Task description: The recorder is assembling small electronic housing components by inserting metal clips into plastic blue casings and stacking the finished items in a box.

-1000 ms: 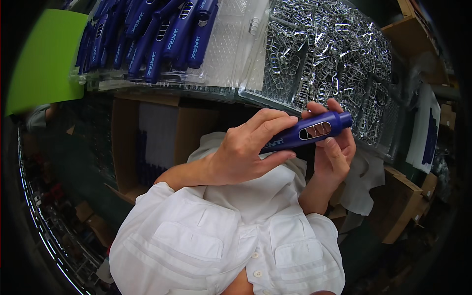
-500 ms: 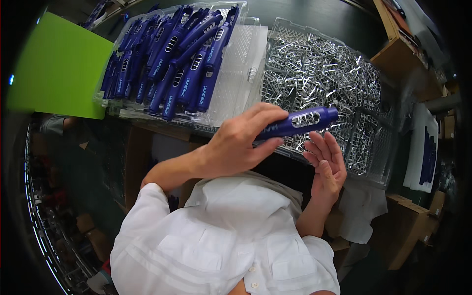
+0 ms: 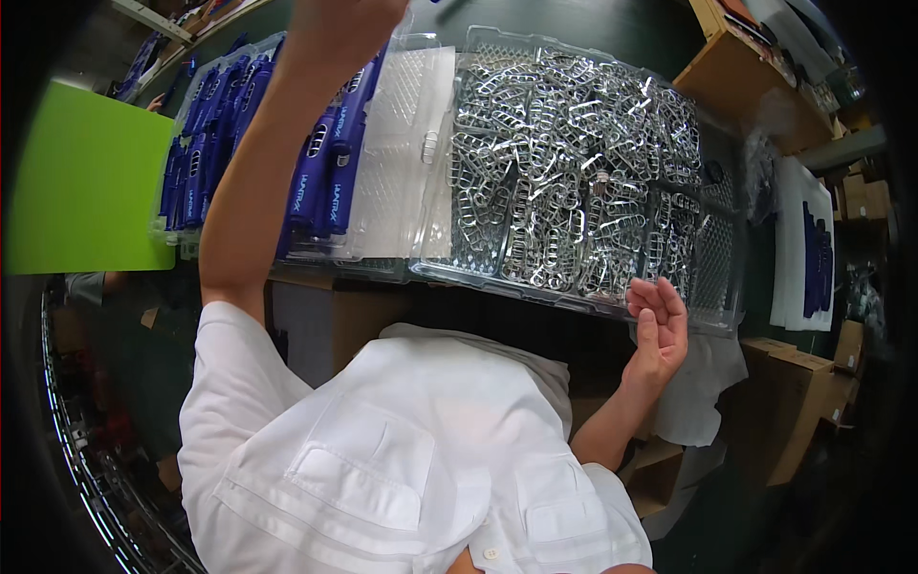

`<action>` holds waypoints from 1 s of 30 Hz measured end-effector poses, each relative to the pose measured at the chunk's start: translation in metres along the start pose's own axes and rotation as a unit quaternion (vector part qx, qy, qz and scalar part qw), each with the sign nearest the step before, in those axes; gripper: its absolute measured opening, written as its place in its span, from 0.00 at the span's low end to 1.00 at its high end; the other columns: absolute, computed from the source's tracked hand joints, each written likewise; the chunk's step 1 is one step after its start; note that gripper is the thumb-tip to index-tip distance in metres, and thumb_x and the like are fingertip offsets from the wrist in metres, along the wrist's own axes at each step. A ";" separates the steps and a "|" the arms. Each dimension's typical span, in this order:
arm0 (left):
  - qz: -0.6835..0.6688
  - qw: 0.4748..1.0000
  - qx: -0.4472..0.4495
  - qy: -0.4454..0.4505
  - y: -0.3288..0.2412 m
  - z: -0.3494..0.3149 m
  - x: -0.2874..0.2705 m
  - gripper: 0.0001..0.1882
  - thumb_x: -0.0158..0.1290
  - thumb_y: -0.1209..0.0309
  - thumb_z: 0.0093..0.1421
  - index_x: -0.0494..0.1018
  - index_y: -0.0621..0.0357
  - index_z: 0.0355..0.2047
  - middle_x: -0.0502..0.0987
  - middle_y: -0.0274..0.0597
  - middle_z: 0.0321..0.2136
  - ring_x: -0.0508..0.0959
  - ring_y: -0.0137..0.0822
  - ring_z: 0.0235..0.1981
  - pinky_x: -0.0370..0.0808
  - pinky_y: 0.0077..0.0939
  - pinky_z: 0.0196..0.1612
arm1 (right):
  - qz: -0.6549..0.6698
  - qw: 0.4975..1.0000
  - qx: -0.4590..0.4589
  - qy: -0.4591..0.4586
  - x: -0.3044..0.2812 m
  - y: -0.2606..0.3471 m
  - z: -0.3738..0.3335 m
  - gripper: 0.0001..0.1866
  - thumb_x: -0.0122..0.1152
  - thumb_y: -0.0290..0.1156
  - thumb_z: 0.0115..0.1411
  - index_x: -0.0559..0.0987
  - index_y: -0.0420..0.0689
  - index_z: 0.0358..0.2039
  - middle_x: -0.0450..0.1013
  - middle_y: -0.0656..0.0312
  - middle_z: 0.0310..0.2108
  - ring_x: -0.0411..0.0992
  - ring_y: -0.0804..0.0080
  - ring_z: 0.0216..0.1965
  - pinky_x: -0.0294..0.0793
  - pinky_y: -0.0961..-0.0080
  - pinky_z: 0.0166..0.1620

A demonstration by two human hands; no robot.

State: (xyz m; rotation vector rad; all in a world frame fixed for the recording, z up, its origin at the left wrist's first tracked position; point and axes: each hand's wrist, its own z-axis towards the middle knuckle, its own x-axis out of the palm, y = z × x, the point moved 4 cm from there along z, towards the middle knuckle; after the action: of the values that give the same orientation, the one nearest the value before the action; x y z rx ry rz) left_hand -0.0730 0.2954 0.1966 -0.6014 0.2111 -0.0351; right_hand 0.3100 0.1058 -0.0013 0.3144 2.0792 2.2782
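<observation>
My left hand [image 3: 359,21] reaches far out to the upper edge, where its fingers are partly cut off. A small blue bit of the plastic handle [image 3: 438,2] shows just right of those fingers; the rest of it is out of view. Under my left forearm lies a pile of blue plastic handles [image 3: 320,177], partly covered by the arm. My right hand [image 3: 660,330] is held at the front edge of the tray of silver metal clips [image 3: 574,172]. Its fingers are loosely curved and apart, with nothing in them.
A bright green panel [image 3: 86,182] stands at the left. Between handles and clips lies a clear textured plastic tray [image 3: 397,163] with a white sheet. At right are more blue handles [image 3: 818,258] on white foam, and cardboard boxes [image 3: 784,402].
My left hand has carried the blue handle from above the clips up and left to the far edge. My right hand has shifted slightly; the view has turned a little.
</observation>
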 end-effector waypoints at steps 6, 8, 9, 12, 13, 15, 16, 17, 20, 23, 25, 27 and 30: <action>0.415 0.900 0.008 -0.134 -0.152 -0.183 -0.050 0.21 0.36 0.77 0.69 0.74 0.71 0.55 0.80 0.55 0.51 0.81 0.40 0.50 0.77 0.35 0.55 | -0.300 0.949 -0.044 -0.091 -0.035 0.011 0.045 0.18 0.59 0.21 0.67 0.78 0.38 0.57 0.82 0.56 0.45 0.80 0.70 0.47 0.78 0.71 0.51; 0.398 0.873 -0.130 -0.251 -0.163 -0.262 -0.072 0.22 0.35 0.76 0.71 0.73 0.71 0.57 0.79 0.53 0.52 0.80 0.39 0.51 0.75 0.35 0.57 | -0.507 0.849 -0.142 -0.037 -0.030 0.014 0.077 0.15 0.62 0.24 0.66 0.81 0.41 0.53 0.83 0.57 0.43 0.81 0.64 0.45 0.78 0.70 0.48; 0.366 0.846 -0.217 -0.322 -0.164 -0.302 -0.078 0.22 0.35 0.75 0.72 0.73 0.70 0.58 0.79 0.52 0.53 0.79 0.38 0.51 0.73 0.34 0.58 | -0.511 0.847 -0.144 -0.029 -0.027 0.012 0.092 0.15 0.62 0.24 0.66 0.81 0.41 0.53 0.83 0.57 0.43 0.81 0.64 0.45 0.78 0.70 0.48; 0.326 0.690 -0.403 -0.505 -0.171 -0.423 -0.097 0.24 0.37 0.64 0.76 0.69 0.67 0.63 0.79 0.50 0.54 0.78 0.37 0.49 0.72 0.33 0.59 | -0.599 0.789 -0.127 0.051 -0.004 -0.003 0.131 0.17 0.62 0.32 0.66 0.81 0.42 0.53 0.81 0.53 0.47 0.80 0.53 0.48 0.76 0.64 0.51; 0.323 0.641 -0.442 -0.537 -0.175 -0.469 -0.109 0.26 0.37 0.60 0.77 0.68 0.66 0.65 0.79 0.49 0.54 0.78 0.36 0.48 0.72 0.33 0.58 | -0.620 0.775 -0.107 0.060 0.001 -0.011 0.138 0.18 0.62 0.36 0.66 0.81 0.42 0.53 0.81 0.52 0.48 0.79 0.52 0.49 0.76 0.62 0.53; 0.252 0.585 -0.463 -0.616 -0.174 -0.574 -0.143 0.30 0.37 0.52 0.78 0.68 0.65 0.64 0.80 0.48 0.52 0.79 0.37 0.45 0.73 0.33 0.53 | -0.676 0.724 -0.121 0.069 -0.007 -0.019 0.143 0.21 0.62 0.38 0.66 0.80 0.42 0.56 0.79 0.51 0.52 0.78 0.51 0.52 0.75 0.62 0.55; 0.219 0.563 -0.476 -0.639 -0.171 -0.614 -0.152 0.31 0.37 0.51 0.77 0.70 0.66 0.62 0.81 0.48 0.50 0.81 0.38 0.43 0.73 0.34 0.54 | -0.673 0.725 -0.115 0.093 -0.014 -0.015 0.143 0.22 0.61 0.38 0.66 0.79 0.42 0.57 0.79 0.50 0.53 0.78 0.52 0.52 0.75 0.63 0.55; 0.221 0.544 -0.488 -0.646 -0.171 -0.653 -0.161 0.30 0.38 0.50 0.77 0.73 0.67 0.59 0.82 0.49 0.48 0.81 0.38 0.41 0.75 0.33 0.50 | -0.679 0.718 -0.113 0.106 -0.044 -0.025 0.160 0.22 0.61 0.37 0.66 0.79 0.42 0.58 0.78 0.50 0.54 0.78 0.52 0.53 0.74 0.64 0.56; 0.271 0.484 -0.461 -0.693 -0.192 -0.742 -0.175 0.24 0.47 0.57 0.73 0.77 0.67 0.54 0.84 0.49 0.40 0.83 0.38 0.37 0.79 0.30 0.41 | -0.626 0.763 -0.082 0.137 -0.066 -0.044 0.185 0.25 0.60 0.42 0.68 0.78 0.35 0.58 0.78 0.47 0.54 0.77 0.55 0.54 0.71 0.67 0.59; 0.439 0.459 -0.560 -0.532 -0.206 -0.792 -0.191 0.19 0.50 0.64 0.68 0.79 0.63 0.52 0.85 0.49 0.39 0.85 0.42 0.39 0.80 0.39 0.43 | -0.551 0.789 -0.185 0.200 -0.063 -0.047 0.183 0.26 0.58 0.44 0.70 0.78 0.36 0.59 0.76 0.48 0.57 0.76 0.55 0.54 0.71 0.67 0.60; 0.530 0.422 -0.607 -0.416 -0.200 -0.799 -0.200 0.18 0.50 0.65 0.67 0.79 0.60 0.53 0.85 0.50 0.39 0.85 0.45 0.40 0.79 0.43 0.45 | -0.502 0.784 -0.265 0.253 -0.044 -0.042 0.170 0.26 0.57 0.44 0.72 0.78 0.37 0.60 0.75 0.48 0.59 0.76 0.55 0.55 0.71 0.67 0.60; 0.597 0.388 -0.645 -0.278 -0.185 -0.799 -0.199 0.18 0.50 0.67 0.65 0.79 0.57 0.53 0.85 0.50 0.40 0.85 0.49 0.42 0.79 0.46 0.47 | -0.586 0.792 -0.131 0.109 -0.043 -0.032 0.156 0.24 0.53 0.42 0.75 0.77 0.38 0.61 0.73 0.48 0.61 0.75 0.58 0.57 0.72 0.68 0.61; 0.536 0.303 -0.755 -0.226 -0.170 -0.811 -0.196 0.17 0.50 0.69 0.63 0.81 0.52 0.50 0.82 0.52 0.46 0.81 0.56 0.49 0.78 0.53 0.51 | -0.589 0.785 -0.149 0.118 -0.037 -0.018 0.139 0.21 0.52 0.37 0.75 0.77 0.38 0.61 0.74 0.49 0.60 0.75 0.61 0.57 0.73 0.71 0.61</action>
State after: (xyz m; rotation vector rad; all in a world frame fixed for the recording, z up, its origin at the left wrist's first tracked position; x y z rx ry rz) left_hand -0.4281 -0.2794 -0.3226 -2.2344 -0.0343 1.9197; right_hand 0.3691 0.2376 -0.0122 -1.0321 1.2202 1.7246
